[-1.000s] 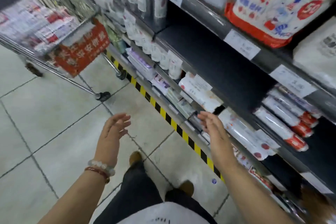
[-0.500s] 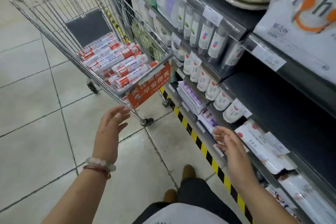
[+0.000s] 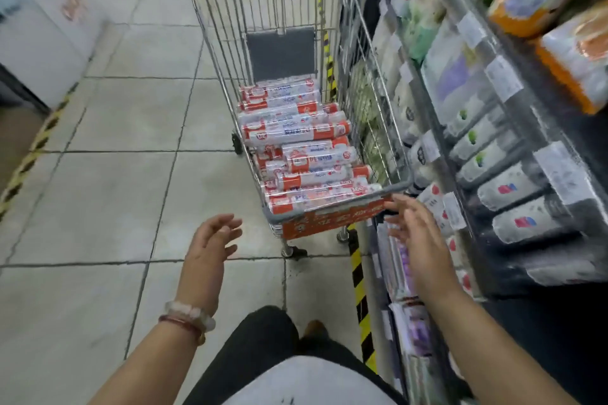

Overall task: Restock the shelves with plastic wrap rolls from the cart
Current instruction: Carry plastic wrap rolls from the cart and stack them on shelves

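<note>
Head view showed a pale grey tiled floor [image 3: 108, 194] with dark grout lines running wide and bare to the left, edged far left by a yellow-and-black hazard stripe [image 3: 36, 145]. Over it the left hand [image 3: 207, 253] hung with fingers spread and holding nothing, short of the silver wire shopping cart [image 3: 279, 3] whose basket held stacked red-and-white plastic wrap rolls [image 3: 302, 154]. The right hand [image 3: 418, 240], fingers likewise loose and apart, reached near the cart's orange handle panel [image 3: 332, 217], hard beside the dark stocked shelves [image 3: 513, 148] on the right.
</note>
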